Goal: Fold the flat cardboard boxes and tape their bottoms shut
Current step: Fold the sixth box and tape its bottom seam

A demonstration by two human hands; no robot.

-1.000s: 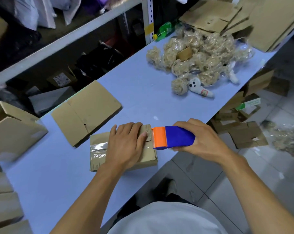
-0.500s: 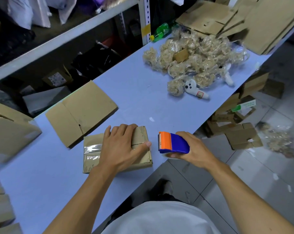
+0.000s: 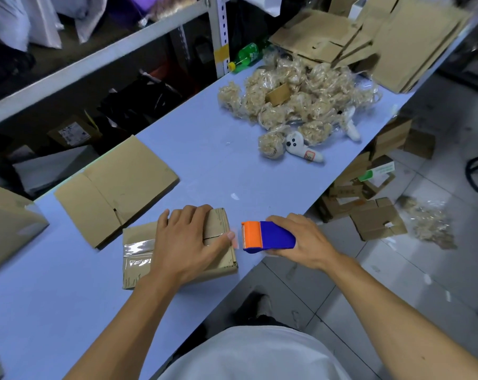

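Tabletop point(image 3: 205, 160): box point(image 3: 218, 223) at near edge.
Left hand point(image 3: 188, 242): flat, pressing flaps.
Right hand point(image 3: 301, 239): grips tape dispenser point(image 3: 268, 237).
Risk: flaps may spring open if pressure eases.

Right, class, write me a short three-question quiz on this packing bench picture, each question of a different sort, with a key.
1. True or false: the left hand lies flat on the small box.
2. Which hand holds the tape dispenser? A) left B) right C) neither
3. Fill in: the clear tape shows on the box to the ____ of the left hand.

Key: 1. True, its fingers lie spread over the box top. 2. B, the right hand grips the dispenser, which is just clear of the box edge. 3. Left.
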